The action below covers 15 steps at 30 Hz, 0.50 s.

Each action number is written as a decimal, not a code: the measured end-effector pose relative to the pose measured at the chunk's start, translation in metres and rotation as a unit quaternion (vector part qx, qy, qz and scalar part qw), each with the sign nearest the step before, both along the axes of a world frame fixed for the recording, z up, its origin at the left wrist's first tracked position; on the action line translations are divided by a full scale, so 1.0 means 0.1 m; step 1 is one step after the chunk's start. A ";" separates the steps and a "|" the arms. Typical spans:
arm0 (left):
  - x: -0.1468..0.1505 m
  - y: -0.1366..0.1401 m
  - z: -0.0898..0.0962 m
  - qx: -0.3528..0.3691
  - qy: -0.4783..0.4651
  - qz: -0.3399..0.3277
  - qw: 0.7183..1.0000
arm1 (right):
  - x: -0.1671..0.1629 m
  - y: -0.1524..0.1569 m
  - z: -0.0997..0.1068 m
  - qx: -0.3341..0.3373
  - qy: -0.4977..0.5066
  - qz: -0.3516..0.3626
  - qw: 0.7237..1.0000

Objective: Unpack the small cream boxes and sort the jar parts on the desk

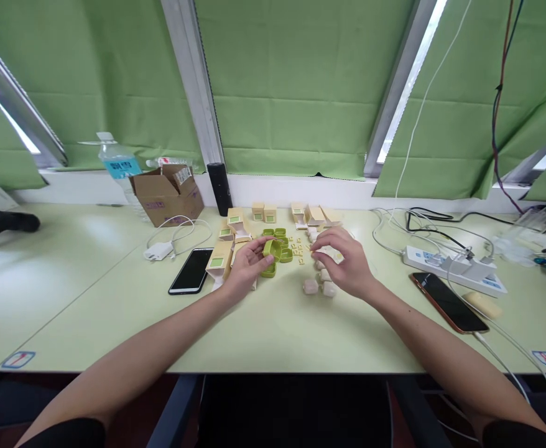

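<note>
My left hand [249, 264] is closed around a small green case [273, 249], holding it up over the table. Several similar green pieces [280, 233] lie just behind and beneath it. My right hand [342, 261] hovers to the right with thumb and forefinger pinched together; whatever is between the fingertips is too small to make out. Small yellowish clip-like parts [300, 250] lie in rows between the hands. Below and beside my right hand sit several pale, translucent-wrapped pieces [310, 286], some partly hidden by it.
Small cardboard boxes [219, 258] stand around my left hand, more [314, 215] at the back. A phone [191, 271] lies left; another phone [449, 302] and a power strip [454, 270] with cables lie right. A carton [169, 198] and bottle [119, 165] stand back left.
</note>
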<state>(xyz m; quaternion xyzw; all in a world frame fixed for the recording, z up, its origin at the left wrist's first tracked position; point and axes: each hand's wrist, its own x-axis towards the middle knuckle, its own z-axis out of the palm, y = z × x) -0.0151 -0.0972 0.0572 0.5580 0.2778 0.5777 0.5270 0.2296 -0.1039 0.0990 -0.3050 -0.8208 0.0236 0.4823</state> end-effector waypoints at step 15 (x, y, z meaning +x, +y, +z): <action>-0.02 0.07 0.02 0.102 0.168 0.150 0.969 | -0.49 0.70 -0.25 -0.193 -0.419 -0.177 0.870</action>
